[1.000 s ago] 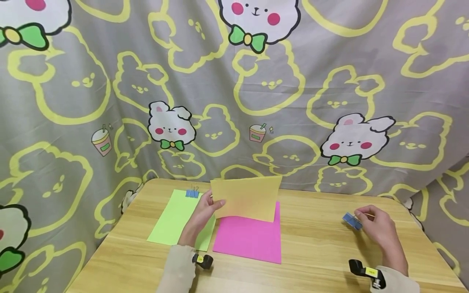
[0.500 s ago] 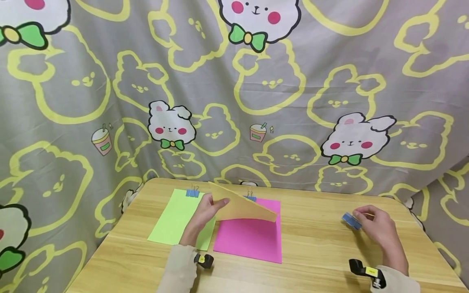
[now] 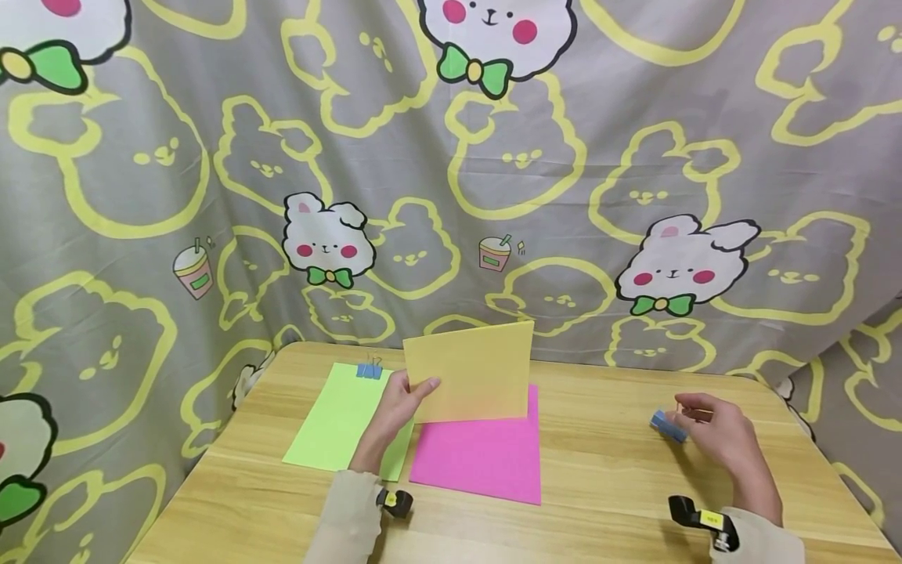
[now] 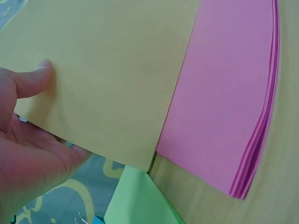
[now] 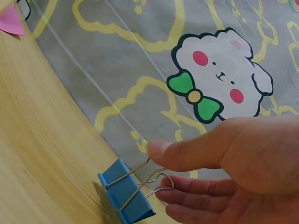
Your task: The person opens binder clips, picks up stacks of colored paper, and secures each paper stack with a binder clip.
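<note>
My left hand (image 3: 398, 403) pinches the left edge of a yellow-orange paper stack (image 3: 475, 376), thumb on the front face and fingers behind. The stack stands raised and nearly upright over the far part of a pink paper stack (image 3: 479, 458), whose fanned sheet edges show in the left wrist view. At the right, my right hand (image 3: 722, 431) holds a blue binder clip (image 5: 126, 191) by its wire handles between thumb and fingers. The clip is close to the tabletop; whether it touches is unclear.
Left of the pink stack lies a light green paper stack (image 3: 331, 427), with another blue binder clip (image 3: 369, 370) on its far edge. Everything is on a wooden table (image 3: 599, 486). A patterned curtain (image 3: 550, 196) hangs behind and beside it.
The yellow-orange stack tipped down, showing a blue clip on the pink stack's far edge, then rose upright and hides it again. The right hand's clip shifted slightly left and turned.
</note>
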Motion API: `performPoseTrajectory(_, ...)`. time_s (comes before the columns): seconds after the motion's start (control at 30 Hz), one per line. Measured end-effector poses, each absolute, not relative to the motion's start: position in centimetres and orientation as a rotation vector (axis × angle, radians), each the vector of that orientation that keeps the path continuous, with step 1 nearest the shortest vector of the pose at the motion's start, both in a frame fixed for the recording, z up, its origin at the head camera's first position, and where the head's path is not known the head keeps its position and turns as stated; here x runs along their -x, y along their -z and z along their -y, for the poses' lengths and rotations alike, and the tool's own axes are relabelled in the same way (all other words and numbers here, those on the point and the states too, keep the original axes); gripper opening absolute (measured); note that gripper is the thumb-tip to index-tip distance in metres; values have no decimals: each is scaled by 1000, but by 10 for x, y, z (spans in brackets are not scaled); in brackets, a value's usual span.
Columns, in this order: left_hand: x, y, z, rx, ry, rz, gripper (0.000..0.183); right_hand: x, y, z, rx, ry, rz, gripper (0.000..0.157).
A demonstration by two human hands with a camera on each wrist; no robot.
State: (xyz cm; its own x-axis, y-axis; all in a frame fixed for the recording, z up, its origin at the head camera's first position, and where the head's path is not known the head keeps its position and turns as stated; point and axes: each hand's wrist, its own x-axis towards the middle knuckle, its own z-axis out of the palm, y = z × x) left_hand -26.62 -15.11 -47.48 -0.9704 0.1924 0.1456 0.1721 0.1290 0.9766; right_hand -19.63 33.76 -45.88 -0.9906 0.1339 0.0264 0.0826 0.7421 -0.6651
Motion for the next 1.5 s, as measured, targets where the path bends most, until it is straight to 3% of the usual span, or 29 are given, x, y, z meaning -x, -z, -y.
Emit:
performPoseTrajectory(0.37, 268, 479, 153, -427, -2044, -2330, 18, 200, 461, -335, 79, -1052, 2897, 56)
performPoseTrajectory(0.6, 269, 482, 154, -447, -2048, -2301, 25, 202, 462, -336, 91, -1096, 2946, 68)
performPoseTrajectory(1.5, 270, 487, 157, -458, -2033, -2258, 23, 201, 458, -333, 91, -1048, 2978, 62)
